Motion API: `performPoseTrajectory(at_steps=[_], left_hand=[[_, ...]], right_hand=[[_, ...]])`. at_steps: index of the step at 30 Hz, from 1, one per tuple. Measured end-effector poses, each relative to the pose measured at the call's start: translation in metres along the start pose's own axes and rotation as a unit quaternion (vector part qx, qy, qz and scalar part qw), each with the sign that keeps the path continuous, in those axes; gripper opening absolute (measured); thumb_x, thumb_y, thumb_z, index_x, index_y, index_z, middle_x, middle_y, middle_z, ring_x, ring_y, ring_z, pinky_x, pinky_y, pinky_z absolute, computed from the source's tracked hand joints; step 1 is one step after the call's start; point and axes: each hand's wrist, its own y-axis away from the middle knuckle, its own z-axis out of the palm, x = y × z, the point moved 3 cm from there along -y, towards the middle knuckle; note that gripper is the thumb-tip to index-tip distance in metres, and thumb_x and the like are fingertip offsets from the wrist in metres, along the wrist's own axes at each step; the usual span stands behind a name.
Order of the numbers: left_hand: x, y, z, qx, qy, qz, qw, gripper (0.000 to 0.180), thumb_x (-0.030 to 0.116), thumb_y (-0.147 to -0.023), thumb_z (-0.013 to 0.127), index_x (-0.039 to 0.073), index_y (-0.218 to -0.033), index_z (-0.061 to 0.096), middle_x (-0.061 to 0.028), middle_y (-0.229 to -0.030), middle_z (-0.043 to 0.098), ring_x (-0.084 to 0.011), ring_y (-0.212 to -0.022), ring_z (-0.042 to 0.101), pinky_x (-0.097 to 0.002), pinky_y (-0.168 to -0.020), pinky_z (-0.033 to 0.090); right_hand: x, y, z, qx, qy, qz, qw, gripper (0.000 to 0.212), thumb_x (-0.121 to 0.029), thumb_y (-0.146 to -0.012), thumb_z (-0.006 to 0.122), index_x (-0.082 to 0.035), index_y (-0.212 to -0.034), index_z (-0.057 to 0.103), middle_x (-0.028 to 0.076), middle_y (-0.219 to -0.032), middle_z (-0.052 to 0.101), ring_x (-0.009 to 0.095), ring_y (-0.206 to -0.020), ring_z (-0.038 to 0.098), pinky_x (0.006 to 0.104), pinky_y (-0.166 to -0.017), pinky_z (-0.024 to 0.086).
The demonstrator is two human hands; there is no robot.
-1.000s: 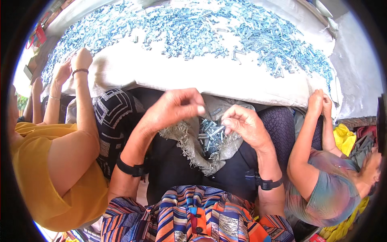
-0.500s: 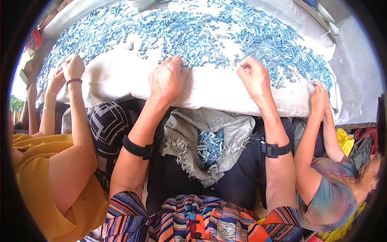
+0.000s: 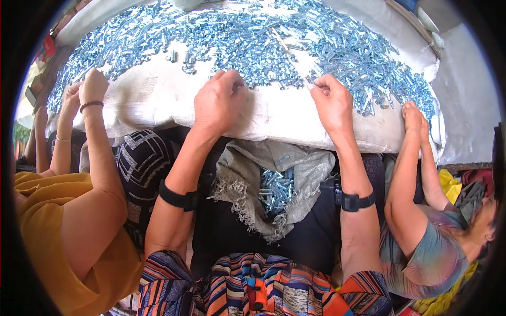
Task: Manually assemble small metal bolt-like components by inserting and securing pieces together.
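A wide spread of small shiny blue-silver metal pieces [image 3: 253, 50], some short like sleeves and some longer like pins, covers the cloth-topped table. At the near edge of the spread, my left hand [image 3: 217, 102] is closed with curled fingers; whatever it holds is hidden. Farther right, my right hand [image 3: 334, 102] is closed in a pinch at the edge of the longer pieces. Anything between its fingertips is too small to name. Between my forearms, a frayed grey woven sack [image 3: 308, 174] lies open on my lap, with longer metal pieces [image 3: 276, 192] inside.
Pale cloth [image 3: 284, 113] drapes over the table's near edge. A person in a mustard top [image 3: 84, 237] sits close on my left, hands near the pieces. On my right another person in a multicoloured top [image 3: 429, 258] has both hands at the table edge. A pale bowl-like object [image 3: 184, 4] stands at the far edge.
My hands stay at the near edge of the pieces, with small shifts of the fingers. The right-hand person's hands have turned and drawn slightly left; the left-hand person's hands have moved a little.
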Motion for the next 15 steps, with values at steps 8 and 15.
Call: performPoseTrajectory(at_steps=[8,15], left_hand=[[0.034,0.032,-0.016,-0.134,0.548,-0.139,0.814,0.011,0.01,-0.085,0.06,0.005,-0.094,0.057,-0.0037,-0.084,0.061,-0.0103,-0.072,0.059,-0.0239,-0.067,0.05],[0.064,0.062,-0.012,-0.191,0.599,-0.152,0.763,0.012,0.009,-0.088,0.057,0.003,-0.098,0.058,-0.0039,-0.081,0.061,-0.0097,-0.069,0.059,-0.0218,-0.065,0.049]], right_hand=[[-0.04,0.061,-0.015,-0.143,-0.415,0.132,0.889,0.007,-0.007,-0.088,0.058,0.0,-0.088,0.06,-0.001,-0.067,0.056,0.005,-0.061,0.051,0.0203,-0.058,0.044],[-0.044,0.085,-0.02,-0.152,-0.458,0.126,0.867,0.01,-0.01,-0.09,0.058,-0.001,-0.092,0.061,0.0,-0.077,0.057,0.007,-0.066,0.053,0.0209,-0.062,0.043]])
